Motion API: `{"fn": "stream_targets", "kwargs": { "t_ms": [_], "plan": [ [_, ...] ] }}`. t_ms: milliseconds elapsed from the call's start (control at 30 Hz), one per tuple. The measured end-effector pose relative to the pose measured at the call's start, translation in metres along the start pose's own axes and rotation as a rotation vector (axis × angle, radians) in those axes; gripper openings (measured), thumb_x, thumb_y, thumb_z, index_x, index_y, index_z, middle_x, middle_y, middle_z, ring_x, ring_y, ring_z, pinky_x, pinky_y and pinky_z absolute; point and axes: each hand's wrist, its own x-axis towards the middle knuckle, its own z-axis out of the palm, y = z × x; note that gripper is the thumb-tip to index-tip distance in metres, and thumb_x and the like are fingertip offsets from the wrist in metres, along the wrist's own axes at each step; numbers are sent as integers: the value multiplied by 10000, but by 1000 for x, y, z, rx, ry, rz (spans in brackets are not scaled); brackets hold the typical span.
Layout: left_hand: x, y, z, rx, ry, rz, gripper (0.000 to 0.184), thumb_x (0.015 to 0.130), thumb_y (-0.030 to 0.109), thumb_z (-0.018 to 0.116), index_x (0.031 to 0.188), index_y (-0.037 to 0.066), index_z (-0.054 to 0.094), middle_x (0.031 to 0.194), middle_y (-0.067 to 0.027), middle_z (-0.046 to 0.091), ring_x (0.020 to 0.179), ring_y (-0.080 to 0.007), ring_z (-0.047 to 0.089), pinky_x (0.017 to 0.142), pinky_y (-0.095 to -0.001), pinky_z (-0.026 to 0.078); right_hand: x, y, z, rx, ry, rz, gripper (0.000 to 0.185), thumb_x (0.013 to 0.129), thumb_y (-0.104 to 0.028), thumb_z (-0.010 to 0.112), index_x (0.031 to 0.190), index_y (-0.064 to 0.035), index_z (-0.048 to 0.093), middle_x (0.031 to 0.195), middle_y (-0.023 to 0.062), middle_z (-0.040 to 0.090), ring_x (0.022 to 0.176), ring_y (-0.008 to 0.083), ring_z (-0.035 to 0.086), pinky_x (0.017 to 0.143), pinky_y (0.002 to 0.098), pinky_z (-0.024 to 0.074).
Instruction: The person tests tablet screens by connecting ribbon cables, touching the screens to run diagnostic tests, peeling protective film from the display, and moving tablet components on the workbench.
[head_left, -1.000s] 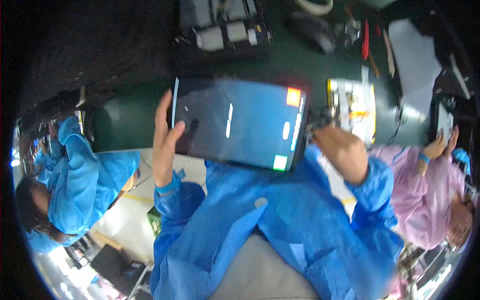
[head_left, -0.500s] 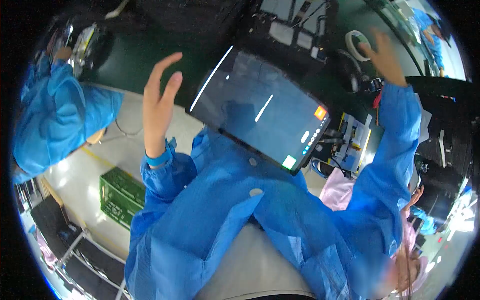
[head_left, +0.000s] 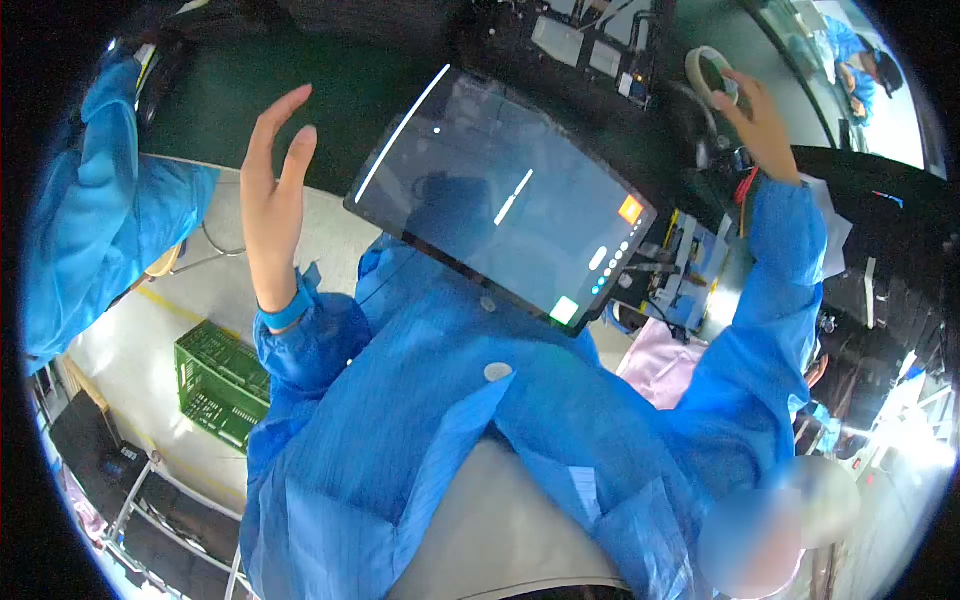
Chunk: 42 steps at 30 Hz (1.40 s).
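I see the left hand (head_left: 272,208) with thumb and fingers apart, near the lit tablet (head_left: 495,195), which sits slantwise before the blue jacket (head_left: 330,470); the right hand (head_left: 764,130) has fingertips at the tape roll (head_left: 694,76); I cannot tell whether they grip it

Showing dark slate blue on the screen (head_left: 480,205), mid-frame; showing off-white on the tape roll (head_left: 692,74), upper right.
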Motion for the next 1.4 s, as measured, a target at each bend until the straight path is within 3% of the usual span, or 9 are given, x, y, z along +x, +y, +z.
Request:
{"fn": "stream_targets", "kwargs": {
  "t_ms": [467, 567, 667, 767, 833, 933, 1000, 1067, 1400],
  "plan": [
    [-5, 6, 6, 21, -17, 35, 330, 859, 193, 557, 1154, 43, 571, 1167, -115, 577, 1125, -219, 507, 972, -302, 339, -26, -34, 35, -39, 72, -175, 636, 774, -203, 673, 1335, -211, 374, 1246, 171, 461, 1132, 365, 484, 946, 411, 407],
    [-3, 10, 9, 33, -31, 78, 324, 855, 185, 562, 1145, 41, 576, 1154, -118, 581, 1111, -222, 518, 958, -290, 351, -27, -31, 44, -73, 159, -255, 503, 758, -181, 689, 1225, -162, 502, 1105, 156, 565, 1002, 357, 568, 839, 386, 471],
    [0, 31, 17, 86, -42, 127, 377, 818, 209, 605, 1160, 55, 567, 1137, -126, 586, 1145, -250, 494, 1004, -340, 310, -36, -41, 22, -57, 90, -223, 526, 805, -173, 658, 1285, -104, 455, 1246, 135, 508, 1162, 313, 477, 976, 371, 374],
    [-6, 74, 44, 432, -167, 375, 512, 715, 264, 699, 1175, 88, 560, 1226, -125, 528, 1223, -285, 416, 1061, -439, 219, -74, -106, -17, 38, 230, -192, 368, 822, -144, 638, 1174, -69, 563, 1114, 132, 592, 1021, 250, 574, 877, 320, 441],
    [-15, 106, 73, 477, -309, 501, 575, 689, 396, 693, 1192, 148, 563, 1331, -94, 455, 1290, -339, 328, 1057, -566, 117, -122, -138, -25, -7, 367, -59, 294, 741, -167, 704, 1011, -83, 622, 857, 126, 630, 767, 294, 626, 656, 328, 501],
    [-25, 124, 116, 482, -487, 659, 835, 617, 397, 725, 1261, -28, 405, 1302, -222, 396, 1289, -374, 282, 1069, -555, 111, -184, -161, -4, -110, 335, -261, 194, 689, -130, 725, 839, -42, 641, 689, 74, 594, 583, 205, 579, 518, 283, 460],
    [-35, 106, 153, 530, -402, 870, 906, 607, 412, 727, 1276, -80, 365, 1310, -248, 374, 1297, -379, 262, 1074, -555, 102, -197, -173, 27, -142, 251, -220, 234, 662, -111, 726, 855, -24, 625, 776, 84, 591, 625, 201, 580, 530, 294, 470],
    [-35, 141, 151, 475, -762, 624, 925, 607, 419, 725, 1268, -111, 354, 1332, -253, 357, 1308, -379, 248, 1086, -536, 104, -205, -179, 58, -79, 243, -17, 255, 668, -108, 710, 876, -14, 597, 934, 108, 576, 709, 223, 593, 590, 308, 498],
    [-34, 140, 169, 568, -841, 614, 865, 563, 365, 752, 1216, -85, 405, 1295, -284, 384, 1296, -362, 289, 1102, -491, 122, -198, -151, 69, 55, 114, -211, 184, 707, -104, 604, 848, -30, 512, 900, 71, 556, 757, 194, 601, 569, 287, 524]
  ]
}}
